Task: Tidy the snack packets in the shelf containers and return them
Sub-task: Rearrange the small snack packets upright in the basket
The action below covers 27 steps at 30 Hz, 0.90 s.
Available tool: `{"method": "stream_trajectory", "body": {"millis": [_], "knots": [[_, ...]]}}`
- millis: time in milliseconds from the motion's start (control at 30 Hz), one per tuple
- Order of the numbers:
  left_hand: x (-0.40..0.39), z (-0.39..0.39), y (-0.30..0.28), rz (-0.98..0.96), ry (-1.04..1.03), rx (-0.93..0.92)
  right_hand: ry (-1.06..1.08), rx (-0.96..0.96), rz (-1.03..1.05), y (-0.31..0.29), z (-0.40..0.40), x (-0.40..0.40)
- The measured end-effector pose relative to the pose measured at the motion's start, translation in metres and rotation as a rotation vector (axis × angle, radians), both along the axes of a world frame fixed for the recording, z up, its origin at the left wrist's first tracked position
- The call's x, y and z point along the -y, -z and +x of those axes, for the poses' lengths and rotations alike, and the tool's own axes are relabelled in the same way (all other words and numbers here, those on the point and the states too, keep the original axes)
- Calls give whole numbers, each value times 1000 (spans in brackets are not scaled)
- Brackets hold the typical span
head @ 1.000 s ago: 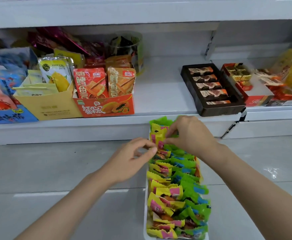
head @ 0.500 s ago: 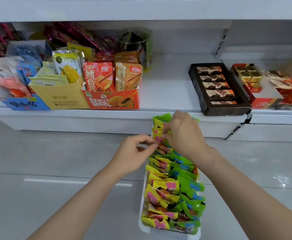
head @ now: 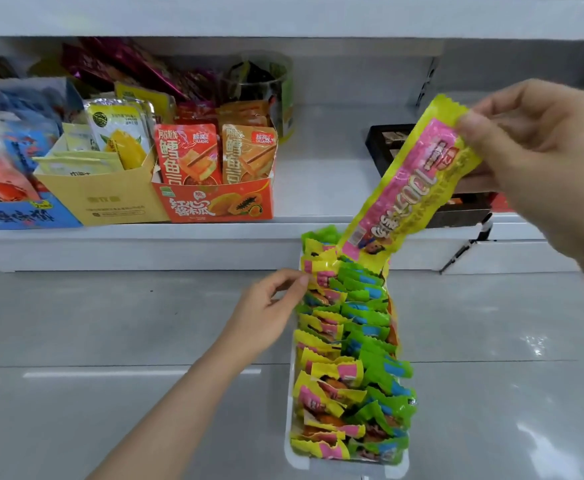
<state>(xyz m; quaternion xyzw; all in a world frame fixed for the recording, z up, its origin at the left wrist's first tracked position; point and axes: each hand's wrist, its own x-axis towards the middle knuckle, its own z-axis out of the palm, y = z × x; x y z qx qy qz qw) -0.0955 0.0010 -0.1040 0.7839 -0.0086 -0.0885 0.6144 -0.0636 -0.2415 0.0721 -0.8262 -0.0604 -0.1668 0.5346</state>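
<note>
A long white container [head: 292, 459] lies on the grey floor below the shelf, packed with two rows of snack packets [head: 349, 358], yellow-pink on the left and green-blue on the right. My right hand [head: 532, 147] pinches the top end of one long yellow-pink packet [head: 411, 178] and holds it up over the container's far end, its lower end still among the others. My left hand [head: 269, 306] is at the container's left side, thumb and fingers pinching the edge of a yellow packet in the left row.
On the white shelf [head: 318, 188] stand a yellow carton [head: 103, 199] and an orange-red carton [head: 214, 202] of pouches, a blue box [head: 24, 213] at far left, and a dark tray of chocolates [head: 384, 147] behind the raised packet. A clear tub [head: 259, 84] sits at the back.
My right hand has lifted up and to the right, pulling one long yellow-pink packet out of the container's far end. My left hand stays at the left row.
</note>
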Motion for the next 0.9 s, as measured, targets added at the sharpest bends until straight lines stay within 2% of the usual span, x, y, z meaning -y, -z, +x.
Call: {"method": "stream_trajectory", "body": {"millis": [133,300,367,433,500,533,600,667,767,900], "knots": [[0,-1,-10,-126,-27,-51,-35,-74,-21,19,0,-9],[2,-14,-25,-219,171,-77,-35,-185,48,44,7,-27],[3,-19,-28,-210,213,-26,13,-185,64,50,12,-31],[2,-22,-30,-263,174,-1,71,-171,86,56,16,-33],[0,-24,-30,-458,120,-95,102,-186,153,61,19,-35],[0,-25,-30,-540,105,-136,86,-215,208,63,19,-37],[-1,-27,-30,-579,76,-168,11,-287,309,66,17,-40],[-1,-30,-27,-587,62,-192,-25,-293,286,68,16,-41],[0,-34,-27,-676,39,-240,33,-241,200,71,15,-41],[1,-33,-32,-980,-117,-346,59,-269,364,73,14,-42]]}}
